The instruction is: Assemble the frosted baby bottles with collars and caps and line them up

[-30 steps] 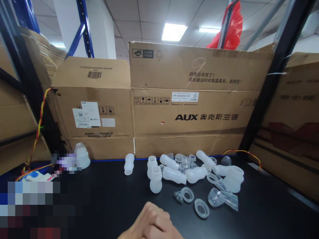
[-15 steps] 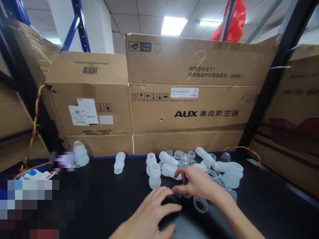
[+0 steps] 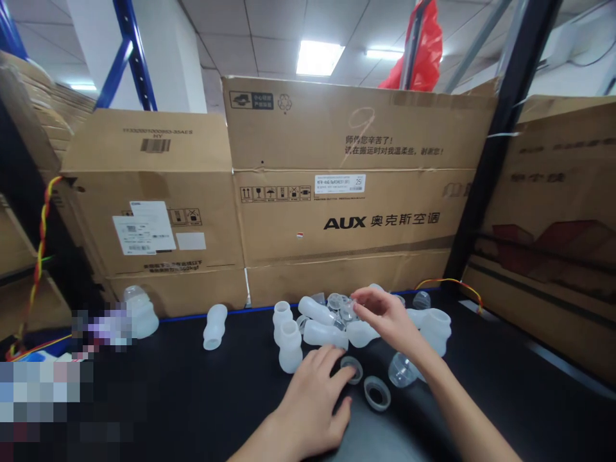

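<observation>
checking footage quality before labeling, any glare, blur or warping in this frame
Head view: the ceiling light panel is blown out white; wide-angle warp skews the cardboard boxes and tilts the black post; the right hand and translucent bottles look sharp; pixelated patches mask the lower left.

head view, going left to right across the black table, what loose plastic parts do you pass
dome cap → lone bottle → two upright bottles → ring → clear cup → wide-mouthed bottle
</observation>
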The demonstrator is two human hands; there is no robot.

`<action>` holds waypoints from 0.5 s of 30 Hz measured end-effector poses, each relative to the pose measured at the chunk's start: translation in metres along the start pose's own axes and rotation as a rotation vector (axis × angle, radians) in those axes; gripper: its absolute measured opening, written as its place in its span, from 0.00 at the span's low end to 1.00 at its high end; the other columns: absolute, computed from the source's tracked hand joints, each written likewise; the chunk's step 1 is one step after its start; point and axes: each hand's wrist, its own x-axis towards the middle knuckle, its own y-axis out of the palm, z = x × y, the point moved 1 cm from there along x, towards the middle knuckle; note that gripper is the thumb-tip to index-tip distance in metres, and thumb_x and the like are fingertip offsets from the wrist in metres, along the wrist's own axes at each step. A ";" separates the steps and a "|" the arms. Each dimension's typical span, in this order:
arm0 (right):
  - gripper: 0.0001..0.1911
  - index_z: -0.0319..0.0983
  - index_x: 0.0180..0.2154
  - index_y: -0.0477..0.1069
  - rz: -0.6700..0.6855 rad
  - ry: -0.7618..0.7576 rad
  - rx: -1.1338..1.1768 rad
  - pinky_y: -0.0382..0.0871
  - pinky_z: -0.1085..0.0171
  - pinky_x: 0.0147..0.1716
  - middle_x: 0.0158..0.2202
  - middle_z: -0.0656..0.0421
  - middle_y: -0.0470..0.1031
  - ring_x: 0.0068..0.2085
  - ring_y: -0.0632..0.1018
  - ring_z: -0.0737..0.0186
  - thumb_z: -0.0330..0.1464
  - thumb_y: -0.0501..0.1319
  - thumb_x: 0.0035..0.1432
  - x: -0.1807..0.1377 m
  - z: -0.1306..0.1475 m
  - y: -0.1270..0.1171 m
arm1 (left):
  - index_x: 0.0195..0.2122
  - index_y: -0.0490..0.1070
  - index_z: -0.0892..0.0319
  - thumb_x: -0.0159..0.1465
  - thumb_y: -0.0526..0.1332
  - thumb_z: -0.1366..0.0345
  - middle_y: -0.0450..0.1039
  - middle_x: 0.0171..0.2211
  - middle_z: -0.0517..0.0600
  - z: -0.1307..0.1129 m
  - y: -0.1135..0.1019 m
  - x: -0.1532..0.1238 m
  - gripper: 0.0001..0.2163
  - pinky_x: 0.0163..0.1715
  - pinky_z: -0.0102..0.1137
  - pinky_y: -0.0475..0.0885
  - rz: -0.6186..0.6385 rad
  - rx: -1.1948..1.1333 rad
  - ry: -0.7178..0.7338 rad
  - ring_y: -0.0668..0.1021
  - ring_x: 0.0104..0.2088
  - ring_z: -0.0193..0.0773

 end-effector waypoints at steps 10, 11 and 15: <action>0.06 0.48 0.33 0.80 -0.283 -0.585 -0.587 0.43 0.30 0.66 0.65 0.58 0.66 0.68 0.61 0.38 0.29 0.67 0.59 -0.018 0.035 0.033 | 0.31 0.72 0.54 0.53 0.68 0.75 0.82 0.46 0.50 0.020 -0.012 -0.032 0.10 0.47 0.37 0.81 -0.055 -0.054 -0.078 0.84 0.46 0.47; 0.07 0.48 0.33 0.80 -0.269 -0.604 -0.584 0.39 0.30 0.67 0.67 0.59 0.64 0.70 0.58 0.38 0.29 0.67 0.59 -0.022 0.040 0.038 | 0.33 0.71 0.54 0.52 0.68 0.76 0.82 0.44 0.49 0.021 -0.017 -0.035 0.12 0.45 0.34 0.81 -0.079 -0.079 -0.085 0.85 0.44 0.44; 0.06 0.46 0.33 0.79 -0.205 -0.559 -0.455 0.33 0.27 0.67 0.72 0.61 0.54 0.73 0.49 0.34 0.28 0.67 0.56 -0.034 0.054 0.051 | 0.43 0.65 0.53 0.56 0.65 0.76 0.80 0.44 0.50 0.025 -0.042 -0.038 0.17 0.43 0.33 0.80 -0.338 -0.100 -0.040 0.84 0.42 0.41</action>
